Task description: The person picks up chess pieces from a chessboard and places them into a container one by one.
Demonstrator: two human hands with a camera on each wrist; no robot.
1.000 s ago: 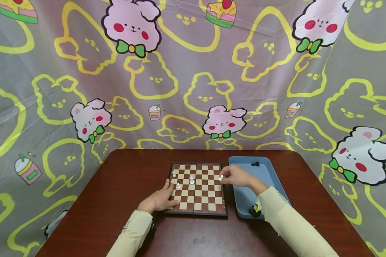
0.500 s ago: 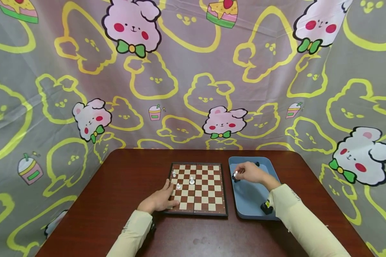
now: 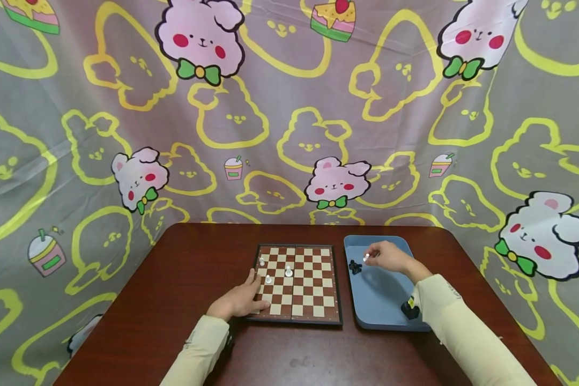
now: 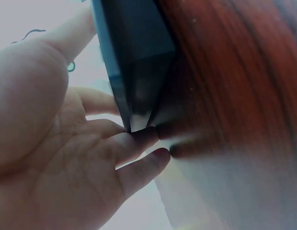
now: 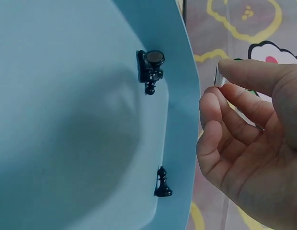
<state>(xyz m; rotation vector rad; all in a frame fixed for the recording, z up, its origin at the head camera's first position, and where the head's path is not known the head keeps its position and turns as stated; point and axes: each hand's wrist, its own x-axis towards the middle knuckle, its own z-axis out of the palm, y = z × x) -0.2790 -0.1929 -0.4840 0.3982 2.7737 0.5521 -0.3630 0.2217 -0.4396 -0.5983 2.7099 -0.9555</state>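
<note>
My right hand [image 3: 388, 257] pinches a small white chess piece [image 3: 366, 258] between thumb and fingertips, above the blue tray [image 3: 383, 292]. In the right wrist view the fingers mostly hide that piece. My left hand [image 3: 239, 297] rests at the left edge of a brown-and-cream chessboard [image 3: 313, 292], thumb over the top. In the left wrist view its fingers extend along the board's dark side [image 4: 139, 57] and touch the table. Three white pieces stand on the board: a larger one [image 3: 288, 272], a pawn [image 3: 268, 279], and another small piece [image 3: 262, 261] near the left edge.
Several black chess pieces [image 5: 152, 69] lie bunched by the tray's wall. Another black piece [image 5: 163, 182] lies farther along that side. The dark wooden table [image 3: 202, 252] extends around board and tray. A patterned curtain [image 3: 280, 118] hangs behind and on both sides.
My right hand has moved from the board's right edge over the tray, carrying the white chess piece. The bunched black pieces beneath have come into view. My left hand has stayed in place.
</note>
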